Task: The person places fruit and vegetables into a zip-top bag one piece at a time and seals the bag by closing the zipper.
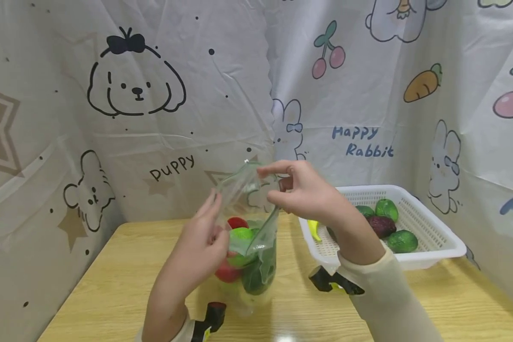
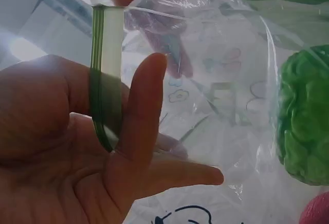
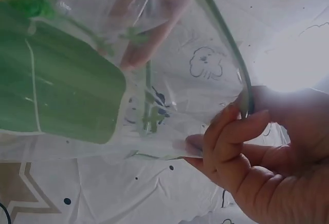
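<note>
A clear zip bag (image 1: 262, 244) stands on the table with its mouth held up. In it are a bright green lumpy piece (image 2: 306, 116), a large dark green piece (image 1: 254, 280) and red pieces (image 1: 227, 272); bag and left hand partly cover them. My left hand (image 1: 201, 242) holds the left side of the mouth, the green zip strip (image 2: 97, 54) passing between thumb and fingers. On the opposite side, my right hand (image 1: 308, 192) pinches the rim between thumb and curled fingers, as the right wrist view shows at the green strip (image 3: 226, 34).
To the right, a white plastic basket (image 1: 446, 237) holds several green pieces (image 1: 403, 241), a dark purple one (image 1: 382, 226) and a yellow one (image 1: 313, 230). Printed curtains (image 1: 226, 118) hang behind and beside the wooden table (image 1: 111, 275).
</note>
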A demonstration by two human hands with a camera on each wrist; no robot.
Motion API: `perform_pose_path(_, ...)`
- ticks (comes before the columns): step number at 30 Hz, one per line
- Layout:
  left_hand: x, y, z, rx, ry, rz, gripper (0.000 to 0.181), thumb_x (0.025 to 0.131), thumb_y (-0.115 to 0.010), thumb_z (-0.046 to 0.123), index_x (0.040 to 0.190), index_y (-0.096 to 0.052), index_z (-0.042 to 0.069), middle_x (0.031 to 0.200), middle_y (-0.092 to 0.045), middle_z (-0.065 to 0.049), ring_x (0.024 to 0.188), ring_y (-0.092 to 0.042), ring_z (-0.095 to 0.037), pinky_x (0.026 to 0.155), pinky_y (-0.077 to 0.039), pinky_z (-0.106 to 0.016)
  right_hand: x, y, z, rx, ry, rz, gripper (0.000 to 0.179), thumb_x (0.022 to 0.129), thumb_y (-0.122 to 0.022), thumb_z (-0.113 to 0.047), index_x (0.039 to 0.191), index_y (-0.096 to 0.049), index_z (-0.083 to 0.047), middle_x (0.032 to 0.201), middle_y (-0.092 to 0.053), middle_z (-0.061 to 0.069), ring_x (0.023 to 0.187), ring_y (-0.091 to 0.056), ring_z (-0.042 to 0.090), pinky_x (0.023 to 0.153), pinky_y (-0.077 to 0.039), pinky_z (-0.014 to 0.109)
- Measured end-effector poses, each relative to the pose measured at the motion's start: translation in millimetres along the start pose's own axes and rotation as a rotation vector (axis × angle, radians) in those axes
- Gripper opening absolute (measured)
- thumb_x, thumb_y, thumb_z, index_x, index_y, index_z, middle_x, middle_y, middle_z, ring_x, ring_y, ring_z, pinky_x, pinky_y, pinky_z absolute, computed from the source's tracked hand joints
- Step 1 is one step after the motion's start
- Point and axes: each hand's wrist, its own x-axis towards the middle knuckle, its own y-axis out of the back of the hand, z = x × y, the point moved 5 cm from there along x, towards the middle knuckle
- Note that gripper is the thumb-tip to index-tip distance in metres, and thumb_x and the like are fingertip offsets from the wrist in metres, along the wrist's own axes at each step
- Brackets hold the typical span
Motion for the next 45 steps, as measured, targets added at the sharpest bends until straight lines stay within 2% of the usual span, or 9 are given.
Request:
perform_pose_path(5, 0.1, 12.8, 1.1, -0.143, -0.007, 0.134, 0.070, 0.097, -0.038, -0.004, 0.162, -0.015, 0.006, 0.169, -0.001, 0.004, 0.110, -0.067, -0.021, 0.053, -0.053, -0.022, 4.1, 11.5, 6.6, -0.102, -0.105, 0.073, 0.052, 0.087, -0.056, 0.003, 0.139, -0.059, 0.001, 0.113, -0.070, 0.015, 0.048, -0.035, 0.009, 0.044, -0.031, 0.021)
perform_pose_path(9, 3.6, 19.0, 1.6, -0.207, -0.128, 0.262, 0.070, 0.094, -0.034, -0.011, 0.161, -0.017, 0.002, 0.169, -0.003, 0.004, 0.152, -0.014, -0.014, 0.052, -0.048, -0.016, 6.9, 13.1, 9.0, -0.137, -0.111, 0.108, 0.053, 0.088, -0.056, 0.002, 0.141, -0.057, 0.001, 0.132, -0.065, 0.013, 0.049, -0.039, 0.010, 0.044, -0.032, 0.020)
perform_pose_path(14, 6.8, 19.6, 1.7, -0.152, -0.281, 0.373, 0.079, 0.087, -0.040, -0.018, 0.160, -0.021, 0.004, 0.169, -0.006, 0.010, 0.119, -0.054, -0.008, 0.040, -0.029, -0.023, 6.3, 18.0, 3.8, -0.062, 0.027, 0.251, 0.054, 0.089, -0.056, 0.007, 0.143, -0.057, -0.002, 0.144, -0.055, 0.008, 0.062, -0.053, 0.018, 0.050, -0.043, 0.021)
perform_pose_path(18, 12.3, 13.7, -5.2, -0.074, -0.163, 0.282, 0.077, 0.090, -0.044, -0.011, 0.161, -0.019, 0.004, 0.170, -0.004, 0.003, 0.054, -0.035, -0.010, 0.042, -0.033, -0.021, 6.8, 11.5, 16.3, -0.147, 0.011, 0.209, 0.053, 0.090, -0.058, 0.004, 0.142, -0.056, 0.000, 0.147, -0.052, 0.013, 0.069, -0.063, 0.019, 0.055, -0.052, 0.024)
perform_pose_path(24, 22.4, -1.4, -15.4, 0.014, -0.020, 0.121, 0.076, 0.093, -0.047, -0.003, 0.162, -0.016, 0.003, 0.170, 0.002, -0.005, 0.109, -0.064, -0.025, 0.047, -0.038, -0.020, 2.9, -4.7, 38.6, -0.302, -0.037, 0.085, 0.051, 0.091, -0.061, 0.000, 0.141, -0.055, 0.007, 0.148, -0.048, 0.019, 0.074, -0.064, 0.014, 0.061, -0.055, 0.026)
perform_pose_path(29, 21.5, -5.3, -12.4, 0.020, -0.047, 0.125, 0.076, 0.092, -0.048, -0.004, 0.161, -0.017, 0.003, 0.170, 0.000, -0.004, 0.055, -0.043, -0.012, 0.047, -0.037, -0.020, -0.9, -11.5, 33.1, -0.272, 0.086, 0.084, 0.054, 0.086, -0.061, 0.003, 0.140, -0.057, 0.006, 0.147, -0.050, 0.016, 0.076, -0.056, 0.014, 0.057, -0.048, 0.023)
perform_pose_path(33, 18.9, -3.9, -9.9, 0.013, -0.060, 0.130, 0.077, 0.092, -0.048, -0.005, 0.162, -0.017, 0.006, 0.170, -0.001, -0.002, 0.045, -0.026, -0.007, 0.045, -0.038, -0.021, -3.1, -18.4, 25.0, -0.177, 0.217, 0.078, 0.053, 0.087, -0.062, 0.004, 0.140, -0.058, 0.005, 0.145, -0.052, 0.014, 0.074, -0.053, 0.015, 0.060, -0.049, 0.023)
perform_pose_path(40, 16.2, -0.6, -7.9, 0.051, -0.083, 0.120, 0.079, 0.088, -0.047, -0.009, 0.161, -0.019, 0.003, 0.170, -0.003, -0.004, 0.056, -0.043, -0.010, 0.045, -0.036, -0.021, -13.2, -23.3, 25.7, -0.235, 0.316, 0.101, 0.047, 0.095, -0.064, -0.004, 0.141, -0.057, 0.001, 0.143, -0.052, 0.016, 0.080, -0.054, 0.012, 0.068, -0.057, 0.025)
perform_pose_path(45, 16.6, 0.3, -8.2, 0.058, -0.074, 0.131, 0.081, 0.087, -0.048, -0.010, 0.161, -0.019, 0.002, 0.170, -0.003, -0.004, 0.116, -0.059, -0.025, 0.046, -0.036, -0.021, -32.0, -13.3, 29.0, -0.293, 0.326, 0.138, 0.041, 0.100, -0.063, -0.014, 0.141, -0.060, -0.010, 0.151, -0.045, 0.010, 0.086, -0.061, 0.008, 0.070, -0.058, 0.026)
